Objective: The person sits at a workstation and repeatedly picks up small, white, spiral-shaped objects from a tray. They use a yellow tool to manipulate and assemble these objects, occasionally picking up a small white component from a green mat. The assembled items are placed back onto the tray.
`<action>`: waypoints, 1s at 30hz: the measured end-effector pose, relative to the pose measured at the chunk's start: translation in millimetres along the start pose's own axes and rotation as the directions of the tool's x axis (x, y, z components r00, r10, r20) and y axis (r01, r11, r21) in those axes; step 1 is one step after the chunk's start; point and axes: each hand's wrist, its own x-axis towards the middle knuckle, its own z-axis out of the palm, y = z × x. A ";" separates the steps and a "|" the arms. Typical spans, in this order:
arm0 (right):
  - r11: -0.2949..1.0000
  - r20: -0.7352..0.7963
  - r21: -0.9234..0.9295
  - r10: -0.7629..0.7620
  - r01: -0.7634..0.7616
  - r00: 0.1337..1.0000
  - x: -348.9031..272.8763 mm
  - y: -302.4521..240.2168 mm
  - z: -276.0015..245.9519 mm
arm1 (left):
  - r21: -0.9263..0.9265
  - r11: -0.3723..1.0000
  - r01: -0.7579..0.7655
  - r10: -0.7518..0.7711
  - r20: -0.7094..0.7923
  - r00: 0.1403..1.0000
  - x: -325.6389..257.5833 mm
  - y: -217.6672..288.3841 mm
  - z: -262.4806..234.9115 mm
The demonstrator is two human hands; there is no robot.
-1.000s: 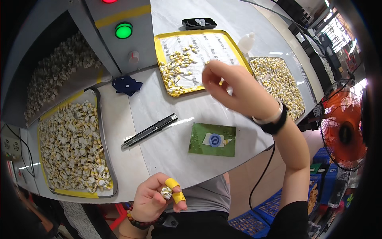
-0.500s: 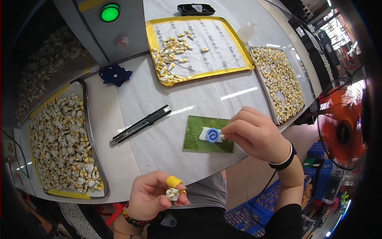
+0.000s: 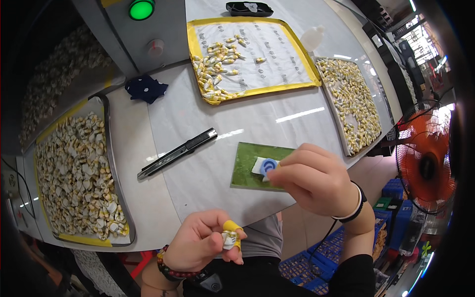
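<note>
My left hand (image 3: 198,242) is closed, pinching a small white-and-yellow crumpled piece (image 3: 230,240) between thumb and fingers. Yellow bands (image 3: 230,226) wrap its fingertips. Over a green rectangular plate (image 3: 243,173) on the table, my right hand (image 3: 314,180) is closed in a pinch. Its fingertips overlap the right edge of a round blue disc (image 3: 267,166) with a dark swirl. That disc lies on a white pad (image 3: 257,166) on the plate. What the right fingertips hold, if anything, is hidden.
A black box cutter (image 3: 178,153) lies left of the plate. Trays of small white-and-yellow pieces stand at the left (image 3: 106,109), the back (image 3: 282,89) and the right (image 3: 341,131). A dark blue cloth (image 3: 146,90) sits beside a grey housing with a green light (image 3: 141,9). An orange fan (image 3: 426,158) stands far right.
My left hand has moved right with its small piece. The right fingertips have shifted left and nearer, over the disc's edge. The whole view has shifted slightly.
</note>
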 end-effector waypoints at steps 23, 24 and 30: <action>0.895 -0.219 0.247 -0.323 0.372 0.921 13.9 -22.3 21.4 | -0.147 0.978 0.149 -0.137 0.085 0.987 5.9 0.8 9.0; 0.892 -0.211 0.259 -0.323 0.371 0.923 14.0 -22.5 21.2 | -0.154 0.977 0.146 -0.135 0.085 0.987 5.9 0.6 8.7; 0.879 -0.242 0.288 -0.316 0.379 0.917 11.3 -18.8 23.3 | -0.107 0.987 0.121 -0.120 0.014 0.993 6.1 1.7 9.6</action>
